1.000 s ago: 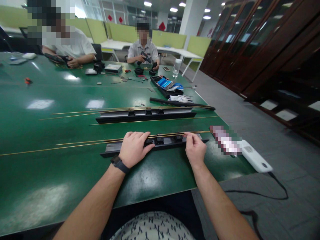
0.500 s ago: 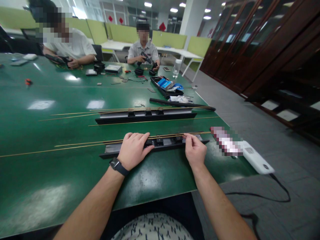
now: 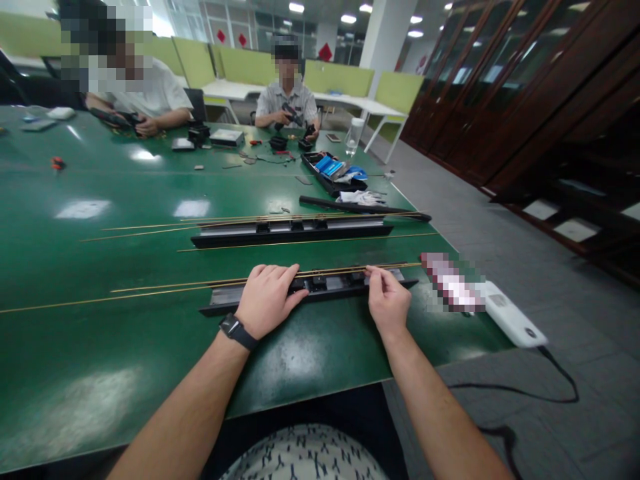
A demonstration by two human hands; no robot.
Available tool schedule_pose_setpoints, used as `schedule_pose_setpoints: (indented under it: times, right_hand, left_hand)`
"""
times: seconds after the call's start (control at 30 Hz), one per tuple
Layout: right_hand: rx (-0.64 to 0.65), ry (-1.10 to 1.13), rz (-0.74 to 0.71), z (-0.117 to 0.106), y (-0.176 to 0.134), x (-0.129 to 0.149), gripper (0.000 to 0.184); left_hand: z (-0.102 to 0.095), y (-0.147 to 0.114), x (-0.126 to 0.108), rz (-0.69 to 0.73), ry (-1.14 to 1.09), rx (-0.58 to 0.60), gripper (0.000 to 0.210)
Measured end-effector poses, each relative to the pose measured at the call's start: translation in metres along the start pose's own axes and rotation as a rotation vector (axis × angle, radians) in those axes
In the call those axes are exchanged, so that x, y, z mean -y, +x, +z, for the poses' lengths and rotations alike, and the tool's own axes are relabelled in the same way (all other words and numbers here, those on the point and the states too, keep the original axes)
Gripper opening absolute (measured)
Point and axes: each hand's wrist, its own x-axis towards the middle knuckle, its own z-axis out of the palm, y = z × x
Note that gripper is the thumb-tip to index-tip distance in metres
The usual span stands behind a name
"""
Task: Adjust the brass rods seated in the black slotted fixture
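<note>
In front of me on the green table lies a long black rail with a grey channel and several small black blocks along it. Thin gold-coloured rods run lengthwise over it and stick out far to the left. My left hand is closed over the rail's left half, thumb on the near side and fingers across the rods. Toward the rail's right end, my right hand pinches a thin rod between thumb and fingertips; its other fingers are curled in. The left fingertips are partly hidden behind the rail.
A second black rail with rods on it lies farther back. Beyond are a black tray with blue packets, white gloves and a black bar. A white device sits at the right edge. Two people work across the table.
My right hand has shifted very slightly left. The left hand, the rail and the rods look practically unmoved.
</note>
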Motion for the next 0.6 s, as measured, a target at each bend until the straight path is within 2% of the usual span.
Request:
schedule_pose_setpoints:
  times: [0.2, 0.6]
  right_hand:
    - [-0.024, -0.022, 0.037, -0.0004, 0.0014, 0.0001, 0.028]
    - [0.012, 0.007, 0.01, 0.0001, -0.0013, -0.0035, 0.027]
  left_hand:
    - [-0.0003, 0.0, -0.0004, 0.002, -0.005, -0.001, 0.05]
    - [0.0, -0.0005, -0.0007, -0.013, 0.004, 0.009, 0.049]
